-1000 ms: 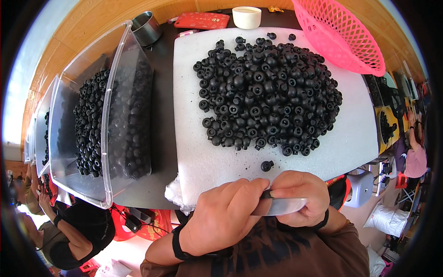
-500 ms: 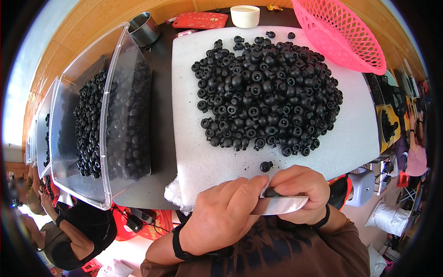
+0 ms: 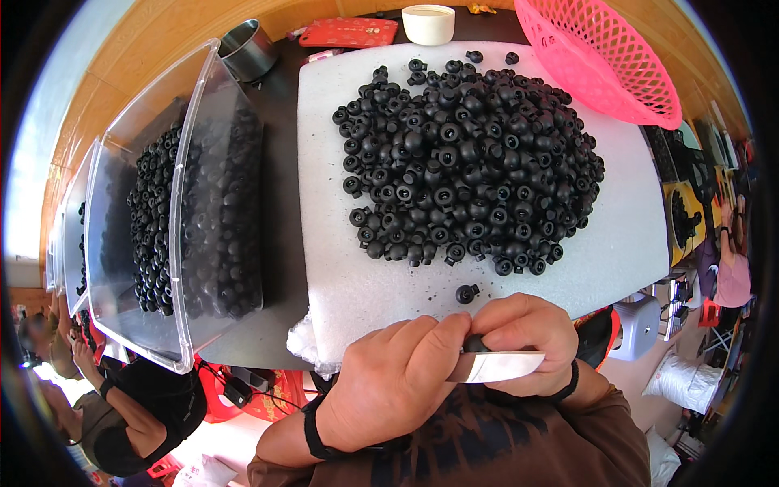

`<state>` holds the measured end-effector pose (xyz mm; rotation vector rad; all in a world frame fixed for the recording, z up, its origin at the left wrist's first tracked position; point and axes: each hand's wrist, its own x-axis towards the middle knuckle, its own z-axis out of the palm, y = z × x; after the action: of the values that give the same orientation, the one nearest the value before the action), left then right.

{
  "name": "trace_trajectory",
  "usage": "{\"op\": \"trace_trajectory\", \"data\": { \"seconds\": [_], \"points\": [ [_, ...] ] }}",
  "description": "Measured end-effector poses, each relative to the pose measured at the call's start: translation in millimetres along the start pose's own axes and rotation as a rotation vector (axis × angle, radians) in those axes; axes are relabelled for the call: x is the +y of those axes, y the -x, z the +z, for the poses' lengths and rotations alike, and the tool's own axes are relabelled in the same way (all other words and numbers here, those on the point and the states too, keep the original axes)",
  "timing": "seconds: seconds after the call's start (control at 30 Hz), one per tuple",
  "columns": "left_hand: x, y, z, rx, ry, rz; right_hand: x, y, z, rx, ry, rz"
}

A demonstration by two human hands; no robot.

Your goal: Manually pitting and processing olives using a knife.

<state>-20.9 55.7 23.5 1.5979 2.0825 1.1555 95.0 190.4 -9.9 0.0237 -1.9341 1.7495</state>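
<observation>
My left hand [image 3: 398,385] and my right hand [image 3: 531,329] meet close to my body at the near edge of a white foam board [image 3: 341,276]. Between the fingertips sits a small black round part [image 3: 475,343], pinched by my left thumb. A flat knife blade [image 3: 499,367] lies across under my right fingers, with its handle hidden. One loose black part [image 3: 466,293] rests on the board just beyond my hands. A large heap of the same black parts [image 3: 471,162] covers the middle of the board.
A clear plastic bin [image 3: 187,203] full of black parts stands to the left, with more bins beyond it. At the back are a pink mesh basket [image 3: 600,57], a white cup [image 3: 428,23], a red packet [image 3: 349,32] and a metal cup [image 3: 247,49]. Another person [image 3: 138,414] sits at the lower left.
Both hands stay together at the board's near edge with only small finger shifts. The heap and the loose part have not moved.
</observation>
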Motion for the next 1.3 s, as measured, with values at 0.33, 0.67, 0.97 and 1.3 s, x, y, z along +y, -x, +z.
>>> {"op": "trace_trajectory", "data": {
  "seconds": [0.33,0.67,0.97,1.3],
  "points": [
    [3.2,-0.8,0.4,-0.010,-0.042,-0.019,-1.3,-2.7,1.2,-0.002,0.019,-0.055],
    [4.3,1.5,0.6,-0.072,-0.048,-0.096,-0.6,0.8,0.5,-0.066,-0.049,-0.082],
    [7.5,2.7,-10.6,0.090,0.126,-0.247,-4.9,-0.7,0.6,-0.012,-0.115,-0.050],
    [2.0,8.7,-29.9,-0.166,0.837,-0.416,-4.4,-7.8,10.5,-0.047,-0.053,-0.099]
  ]
}}
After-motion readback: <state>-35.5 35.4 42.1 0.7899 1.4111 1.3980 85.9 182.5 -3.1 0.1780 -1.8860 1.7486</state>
